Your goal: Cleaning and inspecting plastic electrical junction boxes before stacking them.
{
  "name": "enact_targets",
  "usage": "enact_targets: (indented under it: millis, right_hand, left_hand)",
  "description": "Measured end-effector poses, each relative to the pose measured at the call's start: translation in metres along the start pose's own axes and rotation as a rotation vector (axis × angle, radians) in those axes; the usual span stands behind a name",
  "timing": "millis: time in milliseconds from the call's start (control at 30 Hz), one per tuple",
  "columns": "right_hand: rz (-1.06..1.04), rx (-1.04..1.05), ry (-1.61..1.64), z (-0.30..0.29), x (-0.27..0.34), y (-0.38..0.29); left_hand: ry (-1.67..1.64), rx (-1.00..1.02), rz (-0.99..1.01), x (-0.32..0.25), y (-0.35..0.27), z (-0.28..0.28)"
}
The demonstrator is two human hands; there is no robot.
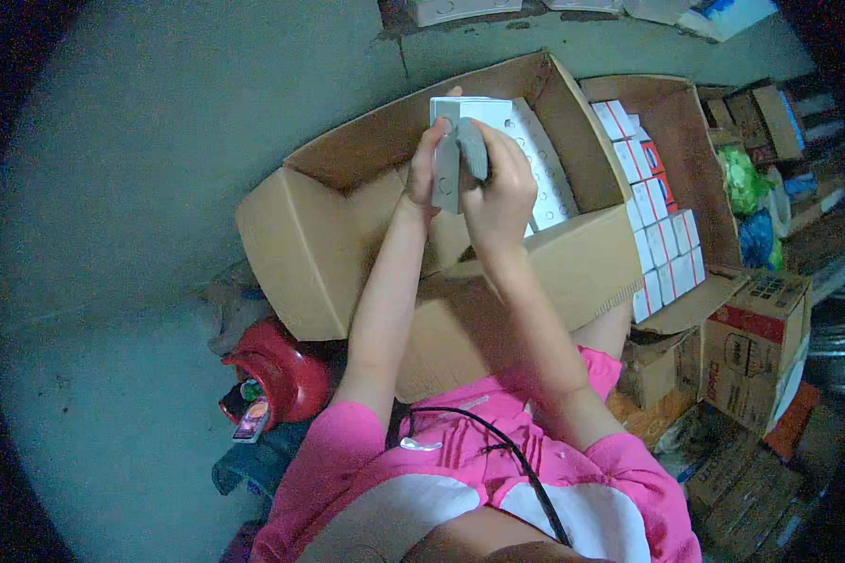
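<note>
A white plastic box (445, 169) with round knockouts, seemingly an electrical enclosure, is held up over a large open cardboard carton (310, 260). My left hand (424, 165) grips it along its left side, with a fingertip showing above the top edge. In my right hand (507, 176) is a folded grey cloth or pad (472, 149), pressed against the box's face. Behind my right hand, more white boxes (546, 169) with round knockouts lie inside the carton, on its right side. My hands hide part of the held box.
Right of the carton, another carton (711, 190) holds several small white boxes (653, 200) with red stripes. A printed cardboard box (753, 345) stands nearer me. At left are a red plastic stool (303, 373) and a phone (251, 421). A grey-green wall (183, 141) rises behind.
</note>
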State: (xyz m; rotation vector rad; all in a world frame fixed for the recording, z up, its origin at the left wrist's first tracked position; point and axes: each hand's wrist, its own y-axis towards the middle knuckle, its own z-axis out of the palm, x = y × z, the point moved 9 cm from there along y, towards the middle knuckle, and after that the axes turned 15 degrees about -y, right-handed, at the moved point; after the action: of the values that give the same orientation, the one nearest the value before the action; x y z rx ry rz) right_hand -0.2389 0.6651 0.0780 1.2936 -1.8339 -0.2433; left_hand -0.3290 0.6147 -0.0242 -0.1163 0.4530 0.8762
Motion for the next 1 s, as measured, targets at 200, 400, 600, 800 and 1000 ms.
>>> enact_targets:
  millis: [200, 400, 600, 800, 1000]
  right_hand:
    - [0.018, -0.007, 0.006, -0.005, -0.016, 0.005]
    - [0.121, -0.066, 0.024, -0.016, -0.062, 0.032]
    - [0.168, 0.001, 0.078, -0.015, -0.053, 0.017]
    - [-0.01, 0.068, 0.115, -0.032, -0.007, 0.008]
    - [-0.208, 0.146, 0.007, -0.043, -0.01, 0.041]
  left_hand:
    - [-0.013, 0.043, -0.018, 0.006, -0.003, 0.007]
    - [0.095, 0.124, -0.016, 0.005, -0.014, 0.025]
    - [0.259, 0.091, 0.067, 0.0, -0.008, 0.017]
    - [0.205, 0.035, 0.117, -0.004, -0.012, 0.008]
    - [0.679, 0.125, 0.224, -0.002, -0.008, 0.024]
